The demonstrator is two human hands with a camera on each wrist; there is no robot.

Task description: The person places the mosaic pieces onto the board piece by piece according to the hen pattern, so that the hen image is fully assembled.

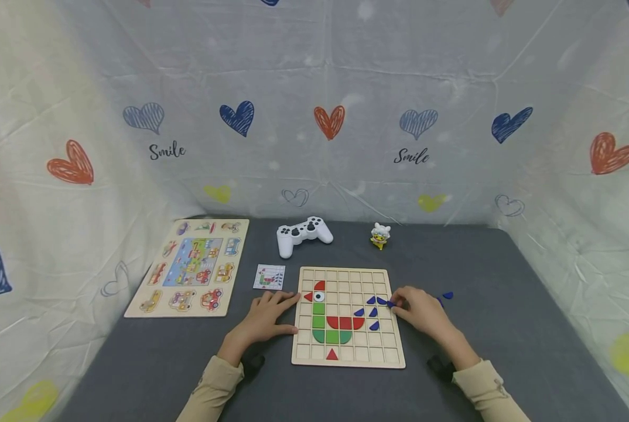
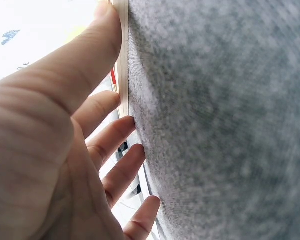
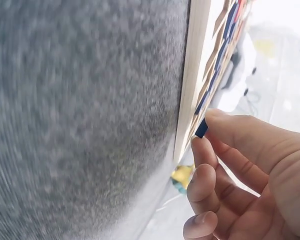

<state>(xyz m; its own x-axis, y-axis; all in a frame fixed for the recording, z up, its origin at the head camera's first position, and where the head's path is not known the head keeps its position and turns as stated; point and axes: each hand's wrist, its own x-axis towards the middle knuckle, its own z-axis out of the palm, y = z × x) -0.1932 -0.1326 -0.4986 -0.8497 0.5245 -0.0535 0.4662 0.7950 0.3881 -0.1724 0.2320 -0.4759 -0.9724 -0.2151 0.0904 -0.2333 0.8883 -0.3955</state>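
A wooden grid board (image 1: 367, 353) lies flat on the dark table, with red, green and blue pieces set in its squares as a bird-like figure. My left hand (image 1: 264, 316) rests along the board's left edge, thumb and fingers extended and touching it. At the board's right edge, my right hand (image 1: 420, 308) pinches a small blue tile (image 3: 202, 129) between thumb and fingertip. Several blue tiles (image 1: 374, 326) sit in the grid to the left of that hand. Two more lie on the table beyond it, one blue tile (image 1: 448, 295) in plain sight and the other partly hidden.
A small pattern card (image 1: 262, 283) lies off the board's upper left. Farther left is a vehicle picture puzzle (image 1: 177, 312). Behind the board are a white game controller (image 1: 296, 235) and a little yellow-and-white figurine (image 1: 380, 235). A heart-printed curtain (image 1: 325, 170) encloses the table.
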